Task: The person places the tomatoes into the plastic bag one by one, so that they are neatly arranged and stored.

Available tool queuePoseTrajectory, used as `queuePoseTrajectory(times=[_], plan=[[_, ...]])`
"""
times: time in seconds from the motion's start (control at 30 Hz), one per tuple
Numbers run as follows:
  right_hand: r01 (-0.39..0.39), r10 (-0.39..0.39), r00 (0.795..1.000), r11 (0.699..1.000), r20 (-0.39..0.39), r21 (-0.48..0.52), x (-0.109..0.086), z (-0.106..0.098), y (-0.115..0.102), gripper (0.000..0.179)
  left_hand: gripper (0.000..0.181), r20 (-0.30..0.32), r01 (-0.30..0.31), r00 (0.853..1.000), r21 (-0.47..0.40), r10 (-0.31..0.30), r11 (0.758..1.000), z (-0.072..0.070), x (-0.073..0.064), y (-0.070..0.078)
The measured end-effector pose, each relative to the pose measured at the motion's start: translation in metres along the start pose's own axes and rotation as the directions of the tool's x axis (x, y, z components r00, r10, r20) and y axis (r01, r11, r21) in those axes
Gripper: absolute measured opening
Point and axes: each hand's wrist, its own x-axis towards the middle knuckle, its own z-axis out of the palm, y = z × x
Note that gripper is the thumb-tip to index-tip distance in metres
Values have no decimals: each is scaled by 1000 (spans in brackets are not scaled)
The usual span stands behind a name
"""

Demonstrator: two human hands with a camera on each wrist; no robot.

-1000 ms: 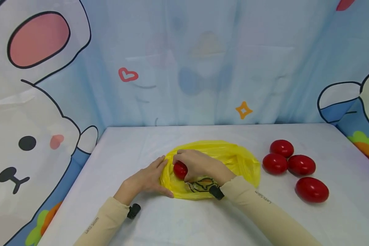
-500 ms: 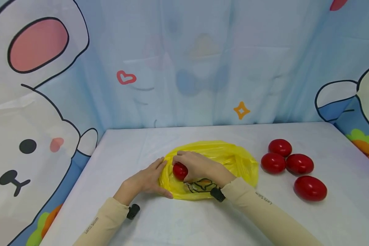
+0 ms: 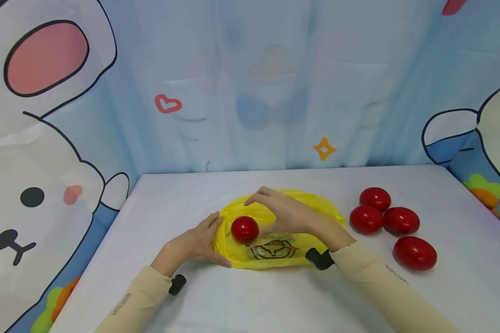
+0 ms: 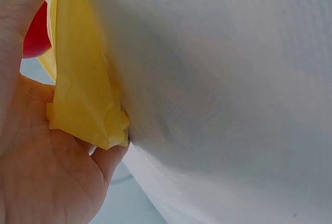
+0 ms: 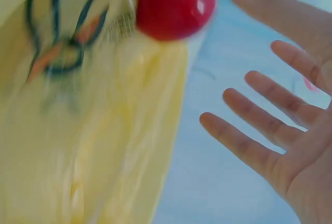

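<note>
A glossy red egg (image 3: 245, 230) sits on the left part of a yellow plastic bag (image 3: 316, 210) that lies flat on the table, with a dark printed drawing on it. My left hand (image 3: 197, 240) rests at the bag's left edge, fingers spread and fairly straight. In the left wrist view, a fold of the bag (image 4: 83, 68) lies against the fingers. My right hand (image 3: 289, 212) is over the bag just right of the egg, holding nothing. In the right wrist view, its fingers (image 5: 259, 117) are extended and apart from the egg (image 5: 176, 6).
Several more red eggs (image 3: 401, 220) lie on the white-covered table (image 3: 275, 300) right of the bag; the nearest one (image 3: 415, 253) is a little apart from the others. Behind the table hangs a blue cartoon-printed curtain (image 3: 216, 69).
My right hand has let go of the red egg and moved back to the right, fingers opened. The egg stays on the bag. The left hand keeps its place at the bag's edge.
</note>
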Motion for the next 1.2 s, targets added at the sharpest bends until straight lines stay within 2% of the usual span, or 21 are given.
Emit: queuePoseTrajectory(times=[0.1,0.23,0.43,0.57,0.7,0.9,1.2], plan=[[-7,7,997,1000,-82,-3,-18,-17,8,62,124,-9,5,1000,-9,-5,1000,-1,-4,-3],[-100,96,982,995,-161,-16,-50,-40,25,61,124,-22,2,1000,-22,-2,1000,-2,-9,-7],[-249,235,951,967,-201,-49,-101,-68,53,69,124,-31,-6,1000,-21,6,1000,-4,-13,-11],[-315,298,933,948,-203,-56,-122,-77,73,73,124,-33,-6,999,-13,5,1000,-5,-13,-13],[-360,347,921,932,-180,-46,-134,-75,90,74,125,-20,-3,1000,-30,2,1000,-4,-12,-13],[-377,366,921,923,-132,-73,-145,-60,112,70,125,-14,-13,1000,-42,12,999,0,-9,-9],[-453,449,891,886,-59,-96,-153,-55,118,67,125,-19,-35,999,-33,34,999,1,-4,-1]])
